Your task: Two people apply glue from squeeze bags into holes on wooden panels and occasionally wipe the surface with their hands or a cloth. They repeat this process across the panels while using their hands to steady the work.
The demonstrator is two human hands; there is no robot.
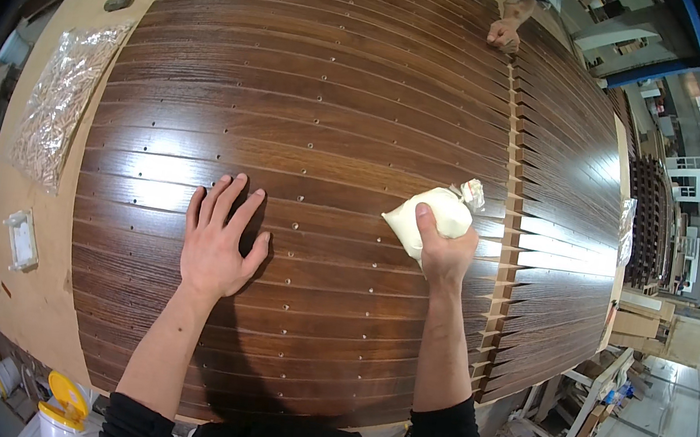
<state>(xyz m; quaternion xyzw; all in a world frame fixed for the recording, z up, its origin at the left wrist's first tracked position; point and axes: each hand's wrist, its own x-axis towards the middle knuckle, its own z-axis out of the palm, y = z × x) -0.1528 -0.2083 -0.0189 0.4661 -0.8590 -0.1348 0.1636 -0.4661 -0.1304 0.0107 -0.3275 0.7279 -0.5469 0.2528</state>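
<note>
- Left hand [218, 245] spread wide, palm down on the dark slats [351, 146], nothing in it, apparently there to prop the lean
- Right hand [450, 254] curled round the cream bag [407, 219], thumb on top, likely to control that soft bulk
- Bag over the slats, left of the stepped seam [515, 165], contact unclear

Through the head camera I can read no words, numbers, brands or signs on anything. I do see small reddish marks at the crumpled, glossy end of the soft, rounded, cream-coloured bag [405, 222], too blurred for me to tell whether they are print.
</note>
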